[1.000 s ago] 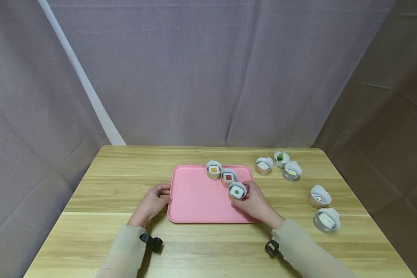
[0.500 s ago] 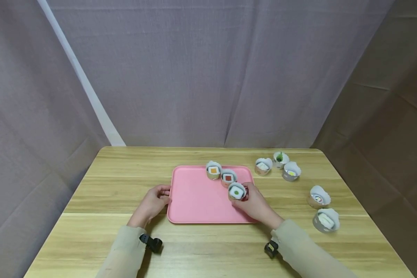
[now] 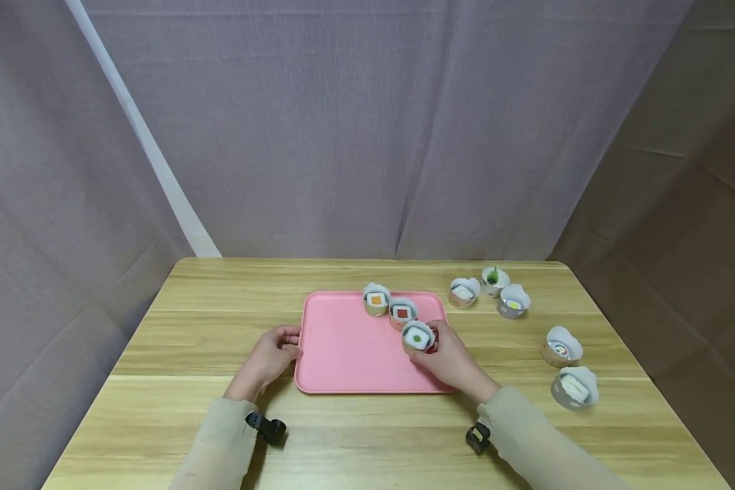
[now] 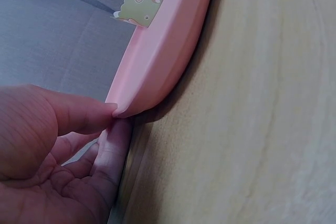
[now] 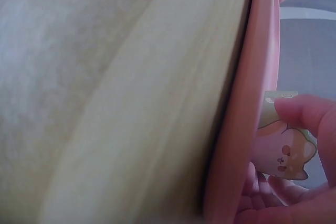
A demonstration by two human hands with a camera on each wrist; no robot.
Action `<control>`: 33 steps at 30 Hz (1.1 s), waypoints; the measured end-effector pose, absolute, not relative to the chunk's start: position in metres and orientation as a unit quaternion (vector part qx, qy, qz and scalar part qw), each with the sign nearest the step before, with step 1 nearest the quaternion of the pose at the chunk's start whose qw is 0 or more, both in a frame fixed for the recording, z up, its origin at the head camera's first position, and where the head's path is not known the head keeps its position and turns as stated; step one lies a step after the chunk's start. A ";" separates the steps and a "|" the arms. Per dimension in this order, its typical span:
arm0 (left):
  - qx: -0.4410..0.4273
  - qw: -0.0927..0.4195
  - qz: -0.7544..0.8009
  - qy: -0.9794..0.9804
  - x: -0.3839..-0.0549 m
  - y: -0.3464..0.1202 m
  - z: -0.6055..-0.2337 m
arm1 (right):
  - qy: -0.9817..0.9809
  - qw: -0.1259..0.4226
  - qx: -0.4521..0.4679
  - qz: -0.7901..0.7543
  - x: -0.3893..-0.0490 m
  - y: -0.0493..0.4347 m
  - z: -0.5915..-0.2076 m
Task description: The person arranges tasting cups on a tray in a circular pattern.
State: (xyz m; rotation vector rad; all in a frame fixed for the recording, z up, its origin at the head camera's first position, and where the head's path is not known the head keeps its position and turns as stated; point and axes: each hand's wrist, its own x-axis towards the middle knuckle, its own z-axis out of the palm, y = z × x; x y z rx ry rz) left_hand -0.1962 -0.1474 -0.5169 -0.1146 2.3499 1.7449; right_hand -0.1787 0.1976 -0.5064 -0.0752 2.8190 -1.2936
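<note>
Practically nothing has changed since half a second ago: your hands and every cup sit where they did around the pink tray (image 3: 343,357). Your left hand (image 3: 271,357) pinches the tray's left rim, thumb on top and fingers beneath, closed down to the rim's thickness. Your right hand (image 3: 452,357) has its thumb and fingers around the green-dot cup (image 3: 417,337), spread to about the cup's width; that cup is at the tray's right side, upright. Just beyond it, towards the tray's far edge, stand the red-square cup (image 3: 403,314) and then the orange-square cup (image 3: 376,300).

Off the tray, right of its far corner, you have a white-filled cup (image 3: 465,293), a green-sprig cup (image 3: 495,281) and a yellow-centred cup (image 3: 514,301) grouped together. Farther right, level with the tray's near half, are a swirl cup (image 3: 563,346) and a grey cup (image 3: 576,388).

Under the tray is a pale wooden table (image 3: 367,442) with streaked grain. Behind the tray hangs a grey-mauve curtain (image 3: 294,136), a slanting white strip (image 3: 141,129) showing on its left; well right of the tray hangs brownish cloth (image 3: 680,238), creased.
</note>
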 end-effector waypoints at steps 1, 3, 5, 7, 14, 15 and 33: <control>-0.039 0.106 0.592 0.798 -0.196 -0.147 -0.517 | 0.909 0.017 -0.025 -0.416 -0.179 0.198 -0.506; -0.038 0.106 0.590 0.799 -0.197 -0.147 -0.518 | 0.910 0.013 -0.028 -0.414 -0.179 0.198 -0.505; -0.036 0.105 0.590 0.800 -0.196 -0.147 -0.518 | 0.909 0.012 -0.029 -0.415 -0.178 0.198 -0.505; -0.034 0.104 0.591 0.799 -0.196 -0.147 -0.519 | 0.909 0.013 -0.030 -0.415 -0.178 0.198 -0.505; -0.030 0.103 0.594 0.797 -0.196 -0.147 -0.518 | 0.907 0.022 -0.022 -0.420 -0.176 0.199 -0.502; -0.032 0.103 0.594 0.797 -0.196 -0.147 -0.518 | 0.905 0.024 -0.021 -0.424 -0.176 0.200 -0.501; -0.023 0.103 0.600 0.793 -0.195 -0.149 -0.517 | 0.942 -0.065 -0.098 -0.316 -0.135 0.295 -0.466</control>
